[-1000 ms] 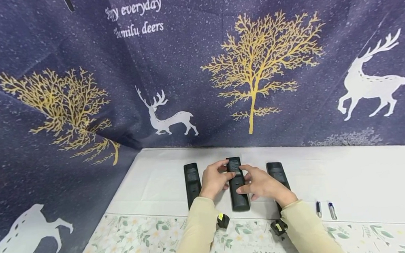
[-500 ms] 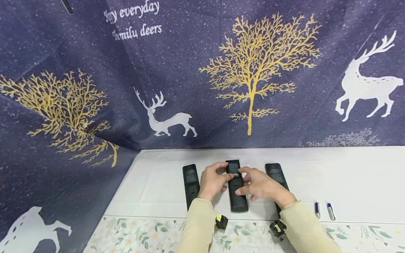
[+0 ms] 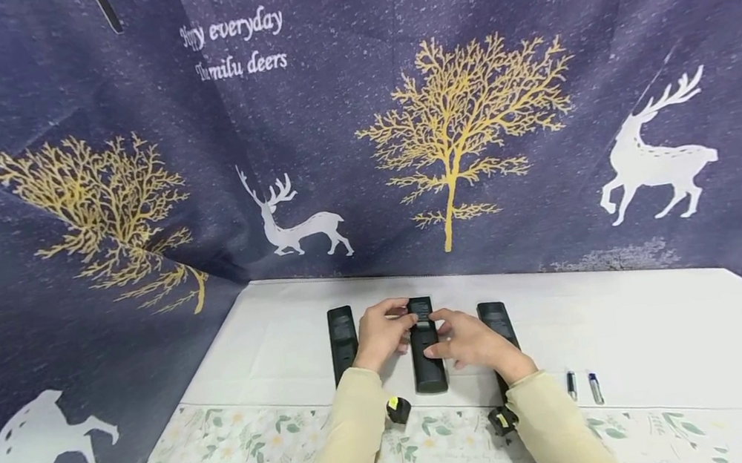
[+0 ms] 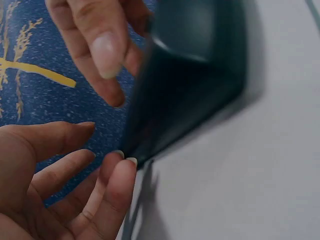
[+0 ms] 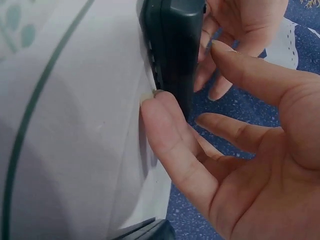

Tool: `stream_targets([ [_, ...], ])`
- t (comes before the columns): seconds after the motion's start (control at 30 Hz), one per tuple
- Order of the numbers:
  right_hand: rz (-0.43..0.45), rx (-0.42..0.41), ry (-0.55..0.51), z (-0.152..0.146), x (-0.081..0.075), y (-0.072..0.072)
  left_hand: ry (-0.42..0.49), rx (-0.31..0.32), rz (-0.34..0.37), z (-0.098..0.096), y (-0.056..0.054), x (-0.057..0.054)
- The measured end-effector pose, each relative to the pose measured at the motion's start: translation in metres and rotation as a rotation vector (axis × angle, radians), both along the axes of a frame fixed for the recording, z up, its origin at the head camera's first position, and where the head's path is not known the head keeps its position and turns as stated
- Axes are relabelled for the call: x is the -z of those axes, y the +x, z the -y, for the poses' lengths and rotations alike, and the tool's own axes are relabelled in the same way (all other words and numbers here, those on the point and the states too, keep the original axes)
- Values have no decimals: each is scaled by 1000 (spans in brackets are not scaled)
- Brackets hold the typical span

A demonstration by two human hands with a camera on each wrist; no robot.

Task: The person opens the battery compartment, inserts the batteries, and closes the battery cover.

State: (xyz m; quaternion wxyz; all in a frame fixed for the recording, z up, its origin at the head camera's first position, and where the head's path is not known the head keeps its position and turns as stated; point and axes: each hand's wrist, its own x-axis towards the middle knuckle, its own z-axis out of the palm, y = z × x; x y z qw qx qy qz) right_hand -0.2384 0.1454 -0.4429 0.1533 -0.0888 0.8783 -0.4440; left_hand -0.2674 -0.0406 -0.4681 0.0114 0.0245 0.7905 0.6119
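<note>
In the head view, a black remote control (image 3: pixel 429 367) lies back side up on the white table, between both hands. My left hand (image 3: pixel 379 335) holds its left side near the far end, thumb and fingers bent around the edge. From the right, my right hand (image 3: pixel 475 339) grips the same remote, its thumb on the back and the other fingers along the side. The left wrist view shows left fingertips (image 4: pixel 120 175) right at the edge of the remote. Right fingertips (image 5: pixel 157 107) meet its lower edge in the right wrist view.
A second remote (image 3: pixel 343 338) lies to the left and a third remote (image 3: pixel 496 320) to the right, partly behind the right arm. Two small batteries (image 3: pixel 595 387) lie further right. A floral cloth (image 3: pixel 265 450) covers the near side; a dark deer-print curtain (image 3: pixel 363 150) hangs behind.
The head view has shifted slightly, so everything appears a little further left and lower. Both hands keep nearly the same place on the middle remote.
</note>
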Motion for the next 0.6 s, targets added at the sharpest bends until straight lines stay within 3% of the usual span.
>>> stream_targets([
  [0.33,-92,52,111,-5,-9,4,207,51,61,-2,6,-17],
  [0.6,-224,65,187,-13,-15,11,224,92,77,-14,17,-28],
])
